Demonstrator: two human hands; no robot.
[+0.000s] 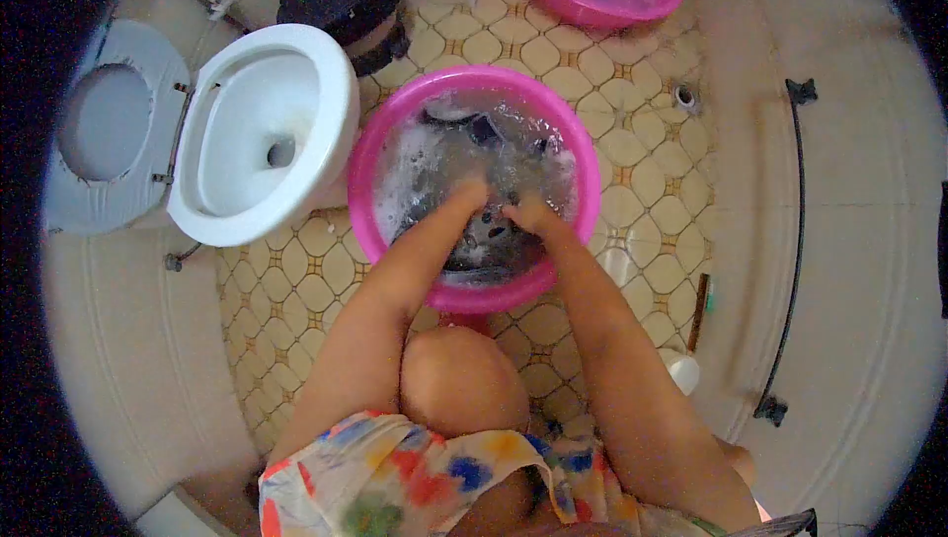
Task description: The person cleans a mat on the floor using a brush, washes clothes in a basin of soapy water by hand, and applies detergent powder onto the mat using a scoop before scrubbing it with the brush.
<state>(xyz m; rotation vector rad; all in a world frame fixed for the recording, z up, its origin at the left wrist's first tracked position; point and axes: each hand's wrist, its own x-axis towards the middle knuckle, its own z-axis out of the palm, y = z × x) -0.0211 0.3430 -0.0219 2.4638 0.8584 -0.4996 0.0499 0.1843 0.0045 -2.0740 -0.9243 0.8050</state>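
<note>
Even, fairly subdued light fills the room, its source out of view. Small glints sparkle on the soapy water [405, 167], and a soft sheen lies along the toilet bowl's rim [341, 108]. Shadows are weak, darkest beneath the knee [464, 379]. The wide lens bows the walls [839, 241] outward, and the corners fall to speckled black. Fine grain and slight softness blur detail, especially around the submerged hands.

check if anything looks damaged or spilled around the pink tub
The raised toilet seat beside the toilet bowl looks odd: its inner edge is ragged, perhaps a torn cover. No clear spill shows on the floor tiles.
</note>
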